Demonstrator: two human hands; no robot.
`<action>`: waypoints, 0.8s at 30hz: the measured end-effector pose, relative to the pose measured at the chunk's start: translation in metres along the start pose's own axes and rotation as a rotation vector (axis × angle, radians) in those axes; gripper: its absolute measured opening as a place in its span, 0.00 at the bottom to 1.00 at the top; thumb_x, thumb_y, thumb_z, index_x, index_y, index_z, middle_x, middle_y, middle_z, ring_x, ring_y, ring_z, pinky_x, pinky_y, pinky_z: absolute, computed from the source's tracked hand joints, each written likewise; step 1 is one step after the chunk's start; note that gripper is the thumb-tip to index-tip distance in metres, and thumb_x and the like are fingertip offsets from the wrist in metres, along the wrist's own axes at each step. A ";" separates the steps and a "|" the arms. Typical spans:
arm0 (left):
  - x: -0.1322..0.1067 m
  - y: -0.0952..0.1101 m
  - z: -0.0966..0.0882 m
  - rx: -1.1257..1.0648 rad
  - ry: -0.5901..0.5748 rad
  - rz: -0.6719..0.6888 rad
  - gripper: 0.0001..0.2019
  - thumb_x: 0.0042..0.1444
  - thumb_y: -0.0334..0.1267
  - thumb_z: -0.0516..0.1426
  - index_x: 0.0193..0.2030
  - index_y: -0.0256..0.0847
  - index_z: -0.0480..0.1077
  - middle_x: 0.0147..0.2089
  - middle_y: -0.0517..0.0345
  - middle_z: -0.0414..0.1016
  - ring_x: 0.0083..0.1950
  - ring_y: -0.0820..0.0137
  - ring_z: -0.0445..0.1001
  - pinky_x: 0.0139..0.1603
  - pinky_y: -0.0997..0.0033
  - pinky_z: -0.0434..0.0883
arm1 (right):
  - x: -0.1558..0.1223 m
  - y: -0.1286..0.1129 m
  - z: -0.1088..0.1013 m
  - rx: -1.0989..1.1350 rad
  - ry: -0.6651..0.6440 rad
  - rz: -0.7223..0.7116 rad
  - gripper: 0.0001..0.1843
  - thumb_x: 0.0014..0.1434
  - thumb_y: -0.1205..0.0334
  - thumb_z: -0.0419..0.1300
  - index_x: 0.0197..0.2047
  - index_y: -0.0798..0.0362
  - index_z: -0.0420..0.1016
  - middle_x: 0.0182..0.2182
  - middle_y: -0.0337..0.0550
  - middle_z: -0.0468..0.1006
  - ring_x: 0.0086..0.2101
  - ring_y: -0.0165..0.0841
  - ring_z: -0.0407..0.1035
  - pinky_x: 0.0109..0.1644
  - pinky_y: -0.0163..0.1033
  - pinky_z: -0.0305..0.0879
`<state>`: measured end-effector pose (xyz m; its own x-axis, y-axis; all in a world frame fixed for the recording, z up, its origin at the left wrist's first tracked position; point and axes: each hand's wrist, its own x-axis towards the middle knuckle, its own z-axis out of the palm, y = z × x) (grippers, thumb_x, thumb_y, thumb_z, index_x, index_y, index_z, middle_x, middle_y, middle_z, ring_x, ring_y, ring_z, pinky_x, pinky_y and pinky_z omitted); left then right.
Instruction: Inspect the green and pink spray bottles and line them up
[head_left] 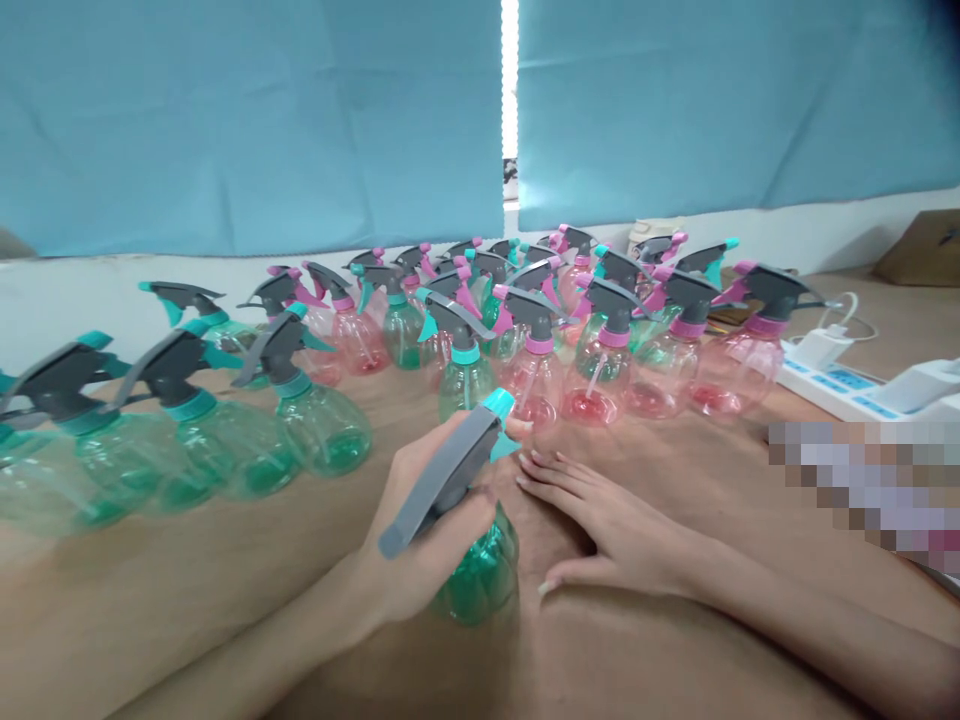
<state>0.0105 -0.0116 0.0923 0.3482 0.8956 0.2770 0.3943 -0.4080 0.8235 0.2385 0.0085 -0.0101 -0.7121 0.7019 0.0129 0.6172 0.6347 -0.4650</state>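
My left hand [420,540] is wrapped round the neck of a green spray bottle [484,575], which has a grey trigger head with a turquoise nozzle. The bottle is upright at the front, and its neck is hidden by my fingers. To the right of it, my right hand [600,525] lies flat on the brown table covering [637,650], fingers stretched out and holding nothing. Just beyond my hands stand another green spray bottle [466,385] and a row of pink spray bottles [596,390].
Several green spray bottles [330,430] form a row at the left. More pink and green bottles crowd the back, before the blue blinds [262,120]. At the right lies a white power strip [840,390] with plugs and cables; a blurred patch sits below it.
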 end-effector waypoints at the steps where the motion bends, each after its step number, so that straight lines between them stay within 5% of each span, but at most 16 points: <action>1: 0.000 0.000 0.001 -0.001 0.008 0.005 0.11 0.48 0.35 0.53 0.39 0.45 0.70 0.24 0.67 0.58 0.24 0.71 0.58 0.25 0.72 0.61 | 0.000 0.000 0.000 -0.002 0.000 0.001 0.57 0.53 0.26 0.54 0.72 0.60 0.50 0.71 0.52 0.46 0.70 0.47 0.40 0.73 0.58 0.39; 24: 0.003 0.000 0.002 -0.074 -0.026 0.018 0.15 0.49 0.33 0.52 0.44 0.44 0.70 0.24 0.68 0.58 0.23 0.71 0.58 0.25 0.72 0.62 | -0.001 -0.001 0.000 0.061 0.052 0.022 0.49 0.57 0.31 0.56 0.72 0.54 0.53 0.71 0.48 0.51 0.70 0.47 0.44 0.72 0.58 0.43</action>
<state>0.0132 -0.0092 0.0926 0.3771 0.8828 0.2801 0.3238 -0.4090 0.8532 0.2384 0.0074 -0.0098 -0.6793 0.7324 0.0470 0.6098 0.5989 -0.5191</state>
